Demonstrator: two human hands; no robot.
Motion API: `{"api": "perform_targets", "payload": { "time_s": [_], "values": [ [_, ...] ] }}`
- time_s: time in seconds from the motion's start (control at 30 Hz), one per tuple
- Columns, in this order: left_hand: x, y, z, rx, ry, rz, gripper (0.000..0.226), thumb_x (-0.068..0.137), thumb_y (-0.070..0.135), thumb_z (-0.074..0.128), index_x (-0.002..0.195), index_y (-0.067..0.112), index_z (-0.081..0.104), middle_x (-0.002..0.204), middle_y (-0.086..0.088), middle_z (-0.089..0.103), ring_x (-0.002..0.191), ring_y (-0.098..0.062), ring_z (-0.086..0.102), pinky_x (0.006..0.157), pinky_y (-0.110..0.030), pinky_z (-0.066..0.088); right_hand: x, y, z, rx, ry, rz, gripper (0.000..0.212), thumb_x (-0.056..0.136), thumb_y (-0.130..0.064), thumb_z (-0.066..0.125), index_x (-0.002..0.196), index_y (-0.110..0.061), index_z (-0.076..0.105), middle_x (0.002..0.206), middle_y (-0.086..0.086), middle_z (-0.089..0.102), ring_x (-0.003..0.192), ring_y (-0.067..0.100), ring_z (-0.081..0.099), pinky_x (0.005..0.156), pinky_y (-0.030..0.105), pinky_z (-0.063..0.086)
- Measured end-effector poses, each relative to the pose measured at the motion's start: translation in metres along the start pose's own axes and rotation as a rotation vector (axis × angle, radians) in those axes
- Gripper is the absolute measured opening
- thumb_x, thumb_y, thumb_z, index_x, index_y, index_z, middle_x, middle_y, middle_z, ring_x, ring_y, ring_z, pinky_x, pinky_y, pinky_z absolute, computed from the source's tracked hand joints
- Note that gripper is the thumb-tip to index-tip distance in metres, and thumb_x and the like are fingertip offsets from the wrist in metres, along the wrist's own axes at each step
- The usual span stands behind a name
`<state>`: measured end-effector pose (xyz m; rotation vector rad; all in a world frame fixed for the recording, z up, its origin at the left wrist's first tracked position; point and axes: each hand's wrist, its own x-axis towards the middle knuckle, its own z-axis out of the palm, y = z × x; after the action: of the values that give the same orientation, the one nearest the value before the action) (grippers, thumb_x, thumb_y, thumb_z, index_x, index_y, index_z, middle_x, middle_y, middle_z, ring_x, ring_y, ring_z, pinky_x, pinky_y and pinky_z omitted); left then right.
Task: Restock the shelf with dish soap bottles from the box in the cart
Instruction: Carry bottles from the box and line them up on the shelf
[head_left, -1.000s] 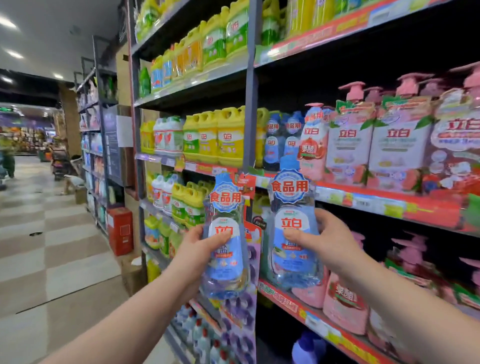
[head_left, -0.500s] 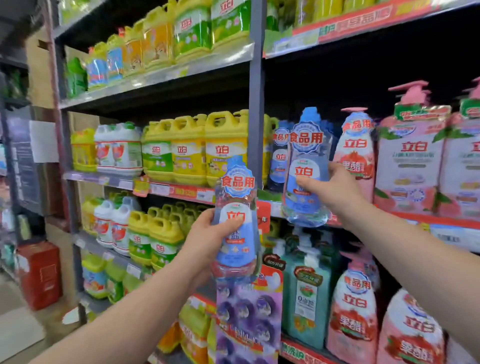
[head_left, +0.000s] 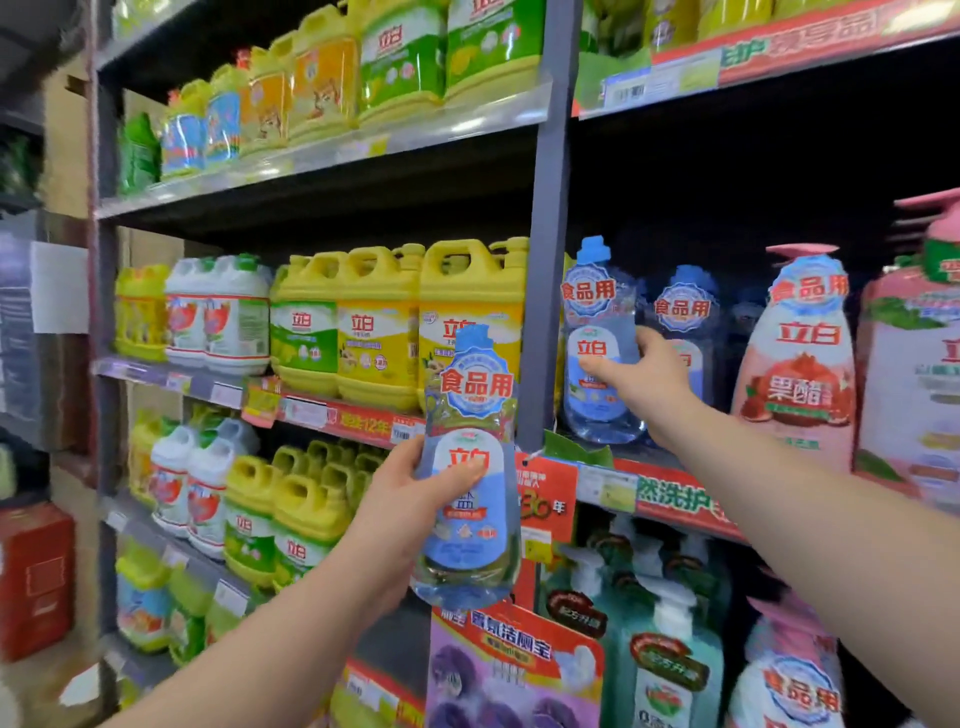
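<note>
Left hand (head_left: 410, 493) gripping a blue dish soap bottle (head_left: 470, 519) upright near the grey post (head_left: 550, 208), right hand (head_left: 647, 382) clasping a second bottle (head_left: 592, 317) standing on the shelf (head_left: 670, 499), pink bottle (head_left: 800, 364) further right

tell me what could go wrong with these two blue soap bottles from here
1. The right hand holds a blue dish soap bottle at the front lip of the shelf; released off balance, it might tip forward and fall.
2. Pushing it back could knock the blue bottle behind it or the pink pump bottle beside the forearm.
3. The left hand grips a second blue bottle one-handed in mid-air; a slip would probably drop it.
</note>
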<state>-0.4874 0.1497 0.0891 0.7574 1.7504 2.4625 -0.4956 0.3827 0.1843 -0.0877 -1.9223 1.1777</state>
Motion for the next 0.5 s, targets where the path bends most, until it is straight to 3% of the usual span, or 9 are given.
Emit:
{"api": "perform_targets", "payload": {
  "time_s": [0.17, 0.27, 0.37, 0.5],
  "values": [
    [0.013, -0.005, -0.001, -0.009, -0.013, -0.001, 0.031, 0.078, 0.014, 0.070, 0.107, 0.013, 0.060, 0.086, -0.006, 0.076, 0.075, -0.027, 0.073, 0.055, -0.033, 0.057, 0.008, 0.021, 0.008, -0.005, -0.050, 0.073, 0.051, 0.081, -0.022, 0.072, 0.124, -0.009, 0.049, 0.119, 0.009, 0.060, 0.103, 0.022, 0.058, 0.075, 0.028, 0.045],
    [0.019, -0.011, 0.001, -0.010, -0.030, -0.003, 0.032, 0.078, 0.013, 0.070, 0.108, 0.011, 0.060, 0.086, -0.007, 0.076, 0.074, -0.026, 0.073, 0.054, -0.032, 0.057, 0.012, 0.022, -0.001, -0.161, -0.051, 0.061, 0.065, 0.074, -0.027, 0.077, 0.128, -0.012, 0.044, 0.121, 0.007, 0.059, 0.105, 0.023, 0.057, 0.082, 0.031, 0.047],
    [0.023, -0.016, 0.005, -0.021, -0.053, -0.008, 0.030, 0.078, 0.012, 0.069, 0.106, 0.010, 0.060, 0.083, -0.008, 0.076, 0.071, -0.025, 0.073, 0.052, -0.031, 0.056, 0.008, 0.023, -0.005, -0.349, -0.196, 0.080, 0.073, 0.067, -0.023, 0.082, 0.127, -0.015, 0.040, 0.109, 0.001, 0.059, 0.093, 0.021, 0.056, 0.077, 0.033, 0.046],
    [0.029, -0.021, 0.009, -0.061, -0.086, -0.028, 0.031, 0.076, 0.012, 0.070, 0.105, 0.010, 0.060, 0.085, -0.010, 0.076, 0.070, -0.027, 0.073, 0.052, -0.031, 0.056, 0.007, 0.027, -0.003, -0.401, -0.209, 0.058, 0.079, 0.067, -0.019, 0.082, 0.131, -0.016, 0.035, 0.106, 0.000, 0.058, 0.090, 0.018, 0.052, 0.077, 0.030, 0.041]
  ]
}}
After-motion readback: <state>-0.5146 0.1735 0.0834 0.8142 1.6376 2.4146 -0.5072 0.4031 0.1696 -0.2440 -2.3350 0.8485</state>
